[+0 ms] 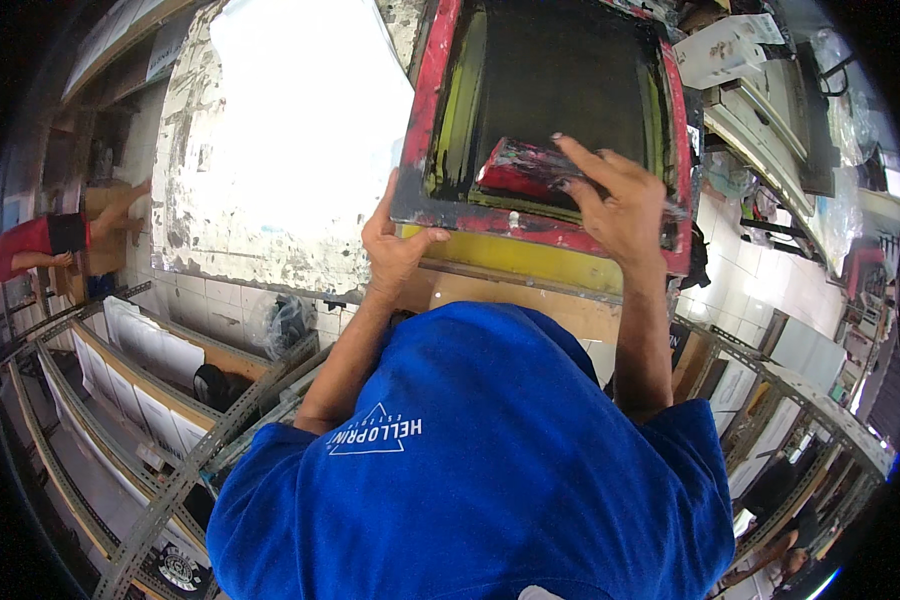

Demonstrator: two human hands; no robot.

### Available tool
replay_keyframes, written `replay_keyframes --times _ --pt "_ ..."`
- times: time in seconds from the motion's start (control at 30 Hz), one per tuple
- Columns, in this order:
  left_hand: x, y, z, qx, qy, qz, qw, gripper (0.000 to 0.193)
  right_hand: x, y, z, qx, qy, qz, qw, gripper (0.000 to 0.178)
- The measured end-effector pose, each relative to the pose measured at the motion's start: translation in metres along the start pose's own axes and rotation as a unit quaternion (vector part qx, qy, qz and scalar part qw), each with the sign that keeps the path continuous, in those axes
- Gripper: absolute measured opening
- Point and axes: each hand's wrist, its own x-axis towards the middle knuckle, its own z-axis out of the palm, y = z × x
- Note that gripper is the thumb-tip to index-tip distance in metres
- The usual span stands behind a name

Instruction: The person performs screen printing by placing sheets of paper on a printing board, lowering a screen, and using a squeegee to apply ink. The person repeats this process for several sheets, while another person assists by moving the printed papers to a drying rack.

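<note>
A screen-printing frame (435, 60) with red, ink-stained edges lies in front of me, its dark mesh (570, 70) smeared with black ink. My left hand (395, 240) grips the frame's near left corner, thumb along the near edge and fingers up the left side. On the mesh near that edge rests a squeegee (515, 172) with a red, black-stained body. Over its right end is my right hand (625, 205), two fingers stretched out and apart. One fingertip overlaps the squeegee; whether it presses on it I cannot tell. Part of that hand's outer edge is blurred.
A yellow board (520, 262) shows under the frame's near edge. Left of it, a bright white sheet (300, 110) covers a paint-stained table (195, 200). Metal racks (175, 480) stand behind on both sides. A person in red (40, 245) is at far left. Plastic wrapping hangs at right.
</note>
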Motion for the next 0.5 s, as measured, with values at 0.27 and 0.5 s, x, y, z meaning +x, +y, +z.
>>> replay_keyframes --times 0.27,0.5 --pt "0.0 -0.023 -0.01 0.412 0.0 0.135 0.901 0.091 -0.033 0.032 0.07 -0.145 -0.174 0.017 0.974 0.08" --pt "-0.002 -0.023 -0.012 0.431 -0.003 0.108 0.896 0.089 0.022 0.084 0.095 -0.174 -0.092 0.012 0.98 0.083"
